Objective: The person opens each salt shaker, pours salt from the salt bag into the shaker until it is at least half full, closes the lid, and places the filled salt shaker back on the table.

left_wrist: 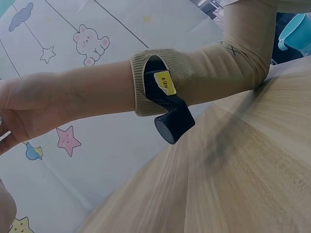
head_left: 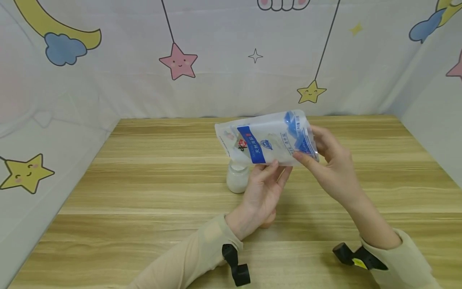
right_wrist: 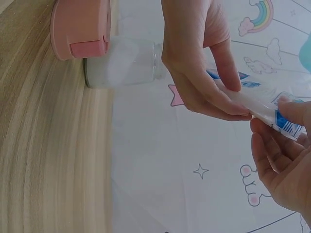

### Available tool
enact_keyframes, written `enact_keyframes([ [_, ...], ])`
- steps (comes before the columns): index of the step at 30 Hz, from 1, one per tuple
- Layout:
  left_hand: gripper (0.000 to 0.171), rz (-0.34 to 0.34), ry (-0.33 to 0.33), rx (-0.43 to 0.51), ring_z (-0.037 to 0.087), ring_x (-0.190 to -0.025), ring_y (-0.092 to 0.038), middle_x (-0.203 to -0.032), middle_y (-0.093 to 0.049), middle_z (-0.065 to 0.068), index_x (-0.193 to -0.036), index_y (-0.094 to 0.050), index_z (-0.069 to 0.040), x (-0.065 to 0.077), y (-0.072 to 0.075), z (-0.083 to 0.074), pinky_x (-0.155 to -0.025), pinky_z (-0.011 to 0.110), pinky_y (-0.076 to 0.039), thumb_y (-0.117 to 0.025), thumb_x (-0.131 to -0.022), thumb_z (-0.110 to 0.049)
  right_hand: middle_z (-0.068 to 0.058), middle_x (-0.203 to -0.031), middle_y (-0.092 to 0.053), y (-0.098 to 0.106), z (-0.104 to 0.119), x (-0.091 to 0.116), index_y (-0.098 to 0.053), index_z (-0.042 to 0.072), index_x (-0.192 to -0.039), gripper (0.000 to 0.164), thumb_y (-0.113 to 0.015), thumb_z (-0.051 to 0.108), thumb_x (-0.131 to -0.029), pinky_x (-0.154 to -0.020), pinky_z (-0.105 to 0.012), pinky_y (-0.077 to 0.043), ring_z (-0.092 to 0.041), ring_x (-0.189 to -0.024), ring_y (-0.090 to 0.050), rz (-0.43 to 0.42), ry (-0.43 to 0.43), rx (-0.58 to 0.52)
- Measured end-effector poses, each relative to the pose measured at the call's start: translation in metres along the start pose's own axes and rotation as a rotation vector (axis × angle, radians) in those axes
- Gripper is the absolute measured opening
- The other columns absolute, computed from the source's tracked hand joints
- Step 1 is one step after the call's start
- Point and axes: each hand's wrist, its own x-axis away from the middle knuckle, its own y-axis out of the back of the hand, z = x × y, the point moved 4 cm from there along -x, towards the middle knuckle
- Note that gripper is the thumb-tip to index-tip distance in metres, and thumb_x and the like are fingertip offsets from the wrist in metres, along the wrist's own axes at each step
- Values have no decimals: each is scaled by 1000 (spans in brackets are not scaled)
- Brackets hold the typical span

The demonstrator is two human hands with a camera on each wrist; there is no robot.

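Tabletop (head_left: 144, 192) below, only the head view frames the whole bag (head_left: 267, 140).

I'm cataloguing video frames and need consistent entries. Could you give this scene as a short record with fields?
Held item: blue-and-white bag, raised above the wooden table
Left hand: pinches the bag's lower edge
Right hand: grips the bag's right end in the head view
Container: glass jar, upright on the table; fill level unclear
Near the jar: pink item, plain in the right wrist view
Backdrop: white cloth with printed stars
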Motion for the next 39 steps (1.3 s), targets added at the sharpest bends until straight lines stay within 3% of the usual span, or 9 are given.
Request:
enact_keyframes([
  [4, 40, -3, -1, 2, 11, -115, -59, -126, -59, -3, -134, -48, -19, 0, 1, -1, -107, 29, -46, -46, -98, -2, -9, -120, -66, 0, 0, 0, -52, 2, -131, 51, -66, -9, -83, -86, -13, -53, 4, -102, -64, 8, -3, -1],
  [11, 41, -15, 5, 70, 11, -112, -59, -125, -57, -2, -132, -47, -20, 0, 0, -1, -106, 29, -47, -45, -97, 0, 10, -119, -66, 0, -1, 1, -50, 5, -134, 55, -67, -8, -83, -85, -12, -52, 3, -101, -64, 17, -10, -20],
  [17, 41, -26, 3, 90, 13, -112, -60, -125, -58, -1, -132, -48, -19, 0, 0, -1, -107, 29, -47, -45, -96, 2, 6, -121, -66, 0, -1, 1, -48, 6, -137, 57, -67, -7, -84, -87, -12, -51, 3, -103, -63, 33, -23, -15],
  [33, 39, -7, 7, 20, 11, -112, -60, -124, -60, -2, -131, -50, -18, 1, 0, -1, -107, 29, -46, -46, -97, 0, 15, -115, -66, 0, 1, 1, -53, 2, -130, 52, -68, -9, -82, -84, -11, -52, 5, -98, -64, -7, -2, -9],
  [39, 38, -2, 12, 27, 11, -113, -60, -123, -61, -3, -131, -51, -19, 1, 0, -1, -107, 28, -46, -46, -98, -1, 10, -116, -65, -1, 4, 1, -54, 1, -129, 51, -68, -11, -81, -85, -12, -53, 4, -99, -65, -12, 5, -18],
])
